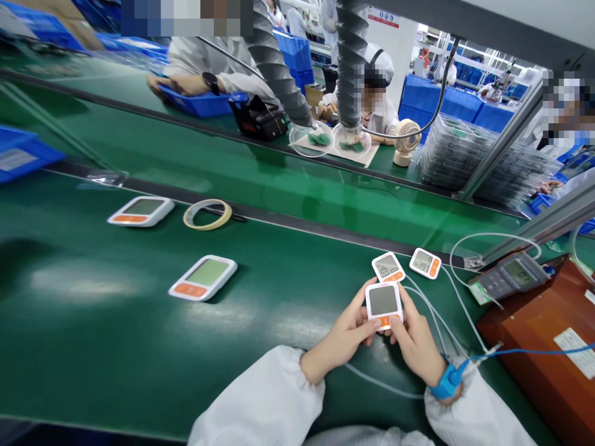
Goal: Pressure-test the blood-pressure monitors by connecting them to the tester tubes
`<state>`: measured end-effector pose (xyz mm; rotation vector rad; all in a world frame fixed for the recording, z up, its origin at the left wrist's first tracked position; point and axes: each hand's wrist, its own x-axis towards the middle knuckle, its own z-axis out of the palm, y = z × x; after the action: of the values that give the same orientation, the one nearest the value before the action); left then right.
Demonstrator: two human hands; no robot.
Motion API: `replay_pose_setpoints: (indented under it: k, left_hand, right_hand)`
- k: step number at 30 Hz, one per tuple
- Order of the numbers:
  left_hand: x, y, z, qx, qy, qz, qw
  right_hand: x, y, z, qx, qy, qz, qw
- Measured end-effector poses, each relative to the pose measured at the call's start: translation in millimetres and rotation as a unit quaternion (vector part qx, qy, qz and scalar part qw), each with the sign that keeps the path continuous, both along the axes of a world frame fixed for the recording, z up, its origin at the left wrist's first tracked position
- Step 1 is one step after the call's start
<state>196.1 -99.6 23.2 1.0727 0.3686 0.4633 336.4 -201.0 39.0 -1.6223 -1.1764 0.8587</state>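
Note:
Between my two hands is a small white digital monitor [383, 300] with a grey screen and orange buttons. My left hand [349, 328] grips its left side, thumb at the lower edge by the buttons. My right hand [413, 337] wraps the right side, thumb on the orange buttons; a blue wrist strap [450, 379] is on that wrist. Just beyond it lies a similar monitor [387, 266] with digits on its screen. Another lit monitor [424, 263] sits to its right, with clear tubing running from it. The held screen shows no readable digits.
Two more monitors, one with a greenish screen [207, 277] and one farther back [141, 211], lie left beside a tape roll [207, 214]. At right are a grey handheld meter [514, 277] and a brown box [539, 347]. Co-workers sit beyond the black rail.

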Motion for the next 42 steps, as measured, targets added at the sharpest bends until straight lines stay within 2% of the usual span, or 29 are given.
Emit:
replay_pose_setpoints:
  k: [14, 24, 33, 42]
  left_hand:
    - [-0.2, -0.3, 4.1, 0.009, 0.01, 0.004, 1.0]
    - [-0.5, 0.0, -5.5, 0.013, 0.03, -0.001, 0.999]
    - [-0.5, -0.6, -6.4, 0.02, 0.022, 0.003, 1.0]
    - [-1.2, 1.1, -3.3, 0.012, 0.023, -0.008, 1.0]
  right_hand:
    - [2.1, 0.5, -0.6, -0.009, 0.018, 0.007, 1.0]
    - [0.4, 2.1, 5.5, -0.027, 0.025, 0.008, 0.999]
    - [0.4, 2.3, 8.6, -0.024, 0.029, 0.005, 0.999]
    - [1.8, 1.4, 3.9, -0.026, 0.028, 0.011, 0.999]
